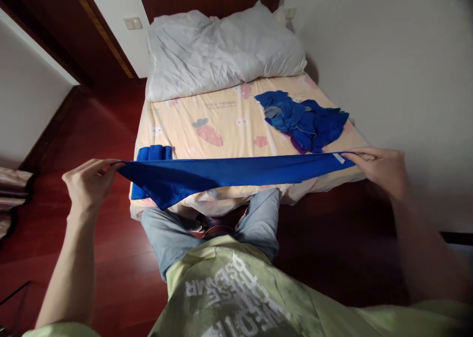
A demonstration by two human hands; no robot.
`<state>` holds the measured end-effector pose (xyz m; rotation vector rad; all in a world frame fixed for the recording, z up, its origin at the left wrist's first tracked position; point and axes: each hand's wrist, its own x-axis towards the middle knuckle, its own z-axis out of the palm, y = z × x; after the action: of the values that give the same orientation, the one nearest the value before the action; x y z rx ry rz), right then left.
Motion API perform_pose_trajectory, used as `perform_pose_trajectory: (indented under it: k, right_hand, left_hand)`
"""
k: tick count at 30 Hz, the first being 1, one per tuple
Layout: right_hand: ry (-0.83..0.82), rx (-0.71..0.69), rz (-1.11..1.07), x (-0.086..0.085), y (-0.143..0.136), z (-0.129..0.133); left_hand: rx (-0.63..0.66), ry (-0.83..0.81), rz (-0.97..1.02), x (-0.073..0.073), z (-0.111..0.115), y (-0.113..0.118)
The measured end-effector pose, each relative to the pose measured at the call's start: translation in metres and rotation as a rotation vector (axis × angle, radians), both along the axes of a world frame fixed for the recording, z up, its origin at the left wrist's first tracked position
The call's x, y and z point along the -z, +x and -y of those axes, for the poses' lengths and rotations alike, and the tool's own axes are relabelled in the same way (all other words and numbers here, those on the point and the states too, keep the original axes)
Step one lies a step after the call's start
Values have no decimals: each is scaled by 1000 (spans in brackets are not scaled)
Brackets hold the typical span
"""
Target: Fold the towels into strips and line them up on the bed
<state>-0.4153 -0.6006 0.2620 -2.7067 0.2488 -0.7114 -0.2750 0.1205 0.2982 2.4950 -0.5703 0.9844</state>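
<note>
A long blue cloth [229, 172], likely a towel, is stretched taut between my hands above the near edge of the bed. My left hand [90, 182] pinches its left corner, and a loose fold hangs down near that end. At the other end, my right hand [384, 169] grips the corner beside a small white label [338, 157]. Behind the cloth on the left lie rolled or folded blue cloths [154, 152], partly hidden by it. A crumpled heap of blue cloths [303, 120] rests on the bed's right side.
The bed [177, 125] has a yellow sheet with carrot prints. A large white quilt or pillow [225, 49] lies at its head. A white wall [377, 81] rises on the right, and dark red wooden floor [99, 125] runs along the left.
</note>
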Motion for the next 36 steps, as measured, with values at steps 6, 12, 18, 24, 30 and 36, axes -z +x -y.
perform_pose_trajectory:
  k: [6,12,18,24,30,36]
  right_hand:
    - [14,62,-21,-6,-4,12]
    - [199,190,-22,-14,-7,2]
    - [332,89,-51,-33,-16,1]
    - [319,62,-149,-40,-21,40]
    - [322,24,-299,-33,4,79]
    - [535,78,-312,-22,83,58]
  left_hand:
    - [-39,-185,-208,-15,8,8]
    - [-138,-214,-383,-15,8,15]
    - [-100,-115,-535,-28,-5,6]
    - [-67,25,-722,-40,-26,21]
    - [185,91,-830,-29,-27,63]
    - [108,51,-862,-15,5,127]
